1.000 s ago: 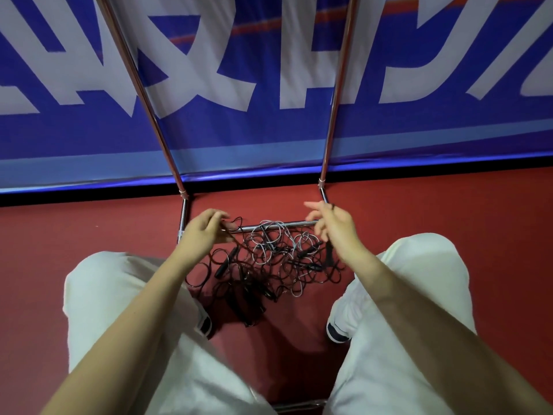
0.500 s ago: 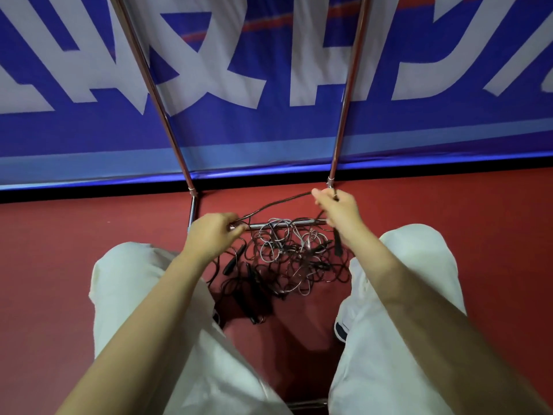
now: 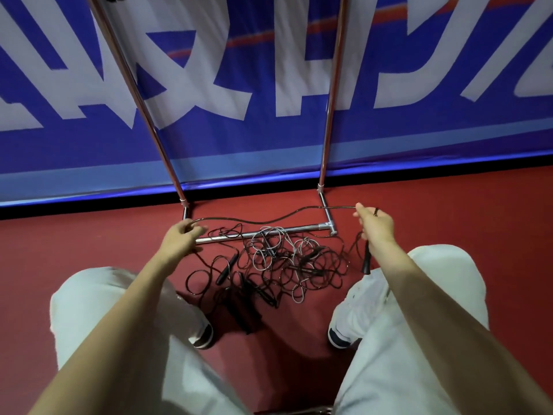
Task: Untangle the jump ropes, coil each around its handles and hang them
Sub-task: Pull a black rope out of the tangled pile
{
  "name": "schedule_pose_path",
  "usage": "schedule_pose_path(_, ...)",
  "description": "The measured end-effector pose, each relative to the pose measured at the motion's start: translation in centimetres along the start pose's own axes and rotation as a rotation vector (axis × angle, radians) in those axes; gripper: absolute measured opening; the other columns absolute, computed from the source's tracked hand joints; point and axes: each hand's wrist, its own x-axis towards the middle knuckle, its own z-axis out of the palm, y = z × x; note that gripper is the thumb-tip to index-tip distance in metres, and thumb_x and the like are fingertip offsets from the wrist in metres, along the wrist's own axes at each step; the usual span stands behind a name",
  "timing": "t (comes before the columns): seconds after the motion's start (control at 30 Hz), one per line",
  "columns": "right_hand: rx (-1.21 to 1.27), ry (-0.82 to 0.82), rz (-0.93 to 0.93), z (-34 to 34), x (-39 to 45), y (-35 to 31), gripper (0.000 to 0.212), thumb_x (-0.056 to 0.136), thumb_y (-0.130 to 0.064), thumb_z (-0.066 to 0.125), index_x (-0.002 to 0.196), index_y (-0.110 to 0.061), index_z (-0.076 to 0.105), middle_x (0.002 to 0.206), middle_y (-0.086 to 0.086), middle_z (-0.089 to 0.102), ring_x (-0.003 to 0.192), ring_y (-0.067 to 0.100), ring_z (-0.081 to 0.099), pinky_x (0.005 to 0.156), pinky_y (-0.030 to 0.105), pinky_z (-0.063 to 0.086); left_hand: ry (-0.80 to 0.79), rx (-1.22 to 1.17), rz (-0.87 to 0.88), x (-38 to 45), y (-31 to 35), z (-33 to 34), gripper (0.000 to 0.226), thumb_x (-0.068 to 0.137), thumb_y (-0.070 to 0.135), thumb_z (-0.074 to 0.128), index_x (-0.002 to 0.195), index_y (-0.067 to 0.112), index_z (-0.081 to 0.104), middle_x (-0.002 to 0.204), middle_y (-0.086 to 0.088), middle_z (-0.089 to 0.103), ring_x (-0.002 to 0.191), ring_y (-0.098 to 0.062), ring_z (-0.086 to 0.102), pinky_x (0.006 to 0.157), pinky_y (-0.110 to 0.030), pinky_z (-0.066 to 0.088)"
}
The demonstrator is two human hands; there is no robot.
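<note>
Black rope [image 3: 269,218] stretched between both closed grips [image 3: 182,235] [image 3: 374,224], above the tangle [image 3: 278,265].

The rope tangle [image 3: 269,265] lies on the floor [image 3: 89,241] between both feet, just before the rack's bottom bar [image 3: 263,233].

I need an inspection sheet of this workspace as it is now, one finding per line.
Surface: red floor, bare beside the pile.
Job's things: tangled jump ropes heaped by the rack's bottom bar; one black rope stretched between both hands.
Clutter: nothing seen.
Grippers: left hand and right hand each pinch the rope; a black handle hangs below the right.
Cables: nothing seen.
Surroundings: blue banner, two rack poles.
</note>
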Motion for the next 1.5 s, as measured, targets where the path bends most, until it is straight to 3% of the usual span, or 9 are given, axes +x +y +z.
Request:
schedule_pose_path(0.27,-0.172,-0.176,0.096,1.5,-1.1,0.5,0.027,0.097,-0.019,0.055,0.072,-0.011,0.064,0.063,0.001,0.057,0.045,0.010,0.038,0.033,0.017,0.023,-0.173,-0.154,0.295,-3.4,3.3,4.2,0.026,0.106,0.017,0.039,0.086,0.016,0.057,0.056,0.013,0.030,0.049,-0.006,0.023,0.046,-0.019,0.022)
schedule_pose_path(0.47,-0.168,-0.156,-0.153,3.2,-3.7,-0.9,0.036,0.102,-0.024,0.039,0.135,-0.029,0.052,0.089,-0.009,0.063,0.050,0.015,0.060,0.046,0.026,0.040,-0.157,-0.273,0.342,-3.7,4.4,5.1,0.028,0.106,0.021,0.040,0.090,0.019,0.063,0.054,0.016,0.030,0.048,-0.006,0.022,0.045,-0.020,0.020)
schedule_pose_path(0.63,0.190,-0.143,-0.294,4.1,-5.3,-3.0,0.026,0.099,-0.014,0.045,0.114,-0.027,0.062,0.120,-0.010,0.065,0.043,0.008,0.049,0.042,0.017,0.035,-0.197,-0.139,0.379,-3.9,4.2,6.3,0.033,0.105,0.026,0.044,0.084,0.033,0.068,0.056,0.010,0.033,0.050,-0.010,0.027,0.046,-0.023,0.024)
schedule_pose_path(0.8,-0.065,-0.710,-0.353,6.3,-7.6,-3.0,0.043,0.103,-0.020,0.044,0.146,-0.020,0.038,0.131,-0.011,0.054,0.056,0.013,0.063,0.041,0.017,0.039,-0.282,-0.032,0.436,-5.1,4.1,7.6,0.027,0.106,0.021,0.042,0.092,0.018,0.065,0.052,0.017,0.043,0.048,-0.001,0.035,0.048,-0.014,0.030)
schedule_pose_path(0.93,-0.193,-1.010,-0.160,7.9,-9.8,-1.5,0.022,0.102,-0.033,0.048,0.102,-0.018,0.063,0.069,-0.004,0.057,0.043,0.011,0.045,0.040,0.022,0.029,-0.240,-0.017,0.421,-5.1,4.2,7.4,0.026,0.105,0.017,0.044,0.090,0.009,0.063,0.051,0.020,0.049,0.047,0.002,0.040,0.050,-0.012,0.032)
schedule_pose_path(1.13,0.322,-0.630,-0.024,6.2,-7.0,-3.0,0.040,0.099,-0.025,0.051,0.062,-0.018,0.040,0.046,-0.011,0.032,0.034,0.006,0.024,0.036,0.020,0.018,-0.379,0.385,0.368,-2.2,0.8,5.9,0.045,0.098,0.031,0.058,0.056,0.025,0.043,0.053,0.012,0.031,0.051,-0.004,0.029,0.053,-0.024,0.028)
schedule_pose_path(1.3,0.635,-0.364,0.041,3.0,-3.7,-3.8,0.043,0.098,-0.024,0.051,0.058,-0.021,0.036,0.045,-0.009,0.029,0.033,0.007,0.023,0.036,0.022,0.020,-0.360,0.680,0.159,0.6,-4.4,4.3,0.032,0.102,0.038,0.048,0.087,0.012,0.061,0.080,-0.003,0.063,0.079,-0.024,0.058,0.079,-0.036,0.046)
schedule_pose_path(1.4,0.517,-0.311,0.001,2.9,-3.9,-3.1,0.042,0.099,-0.026,0.052,0.060,-0.019,0.040,0.044,-0.008,0.031,0.034,0.008,0.024,0.039,0.022,0.018,-0.294,0.519,0.069,0.7,-5.4,3.7,0.061,0.094,0.050,0.030,0.108,0.002,0.064,0.102,-0.011,0.070,0.101,-0.030,0.062,0.096,-0.042,0.045)
schedule_pose_path(1.5,0.259,-0.324,-0.013,3.6,-4.1,-1.9,0.038,0.101,-0.031,0.048,0.069,-0.012,0.054,0.050,-0.005,0.044,0.034,0.007,0.032,0.035,0.020,0.023,-0.137,0.142,0.111,-0.8,-1.9,4.5,0.042,0.100,0.030,0.025,0.072,0.007,0.046,0.062,-0.006,0.049,0.062,-0.022,0.046,0.071,-0.041,0.046)
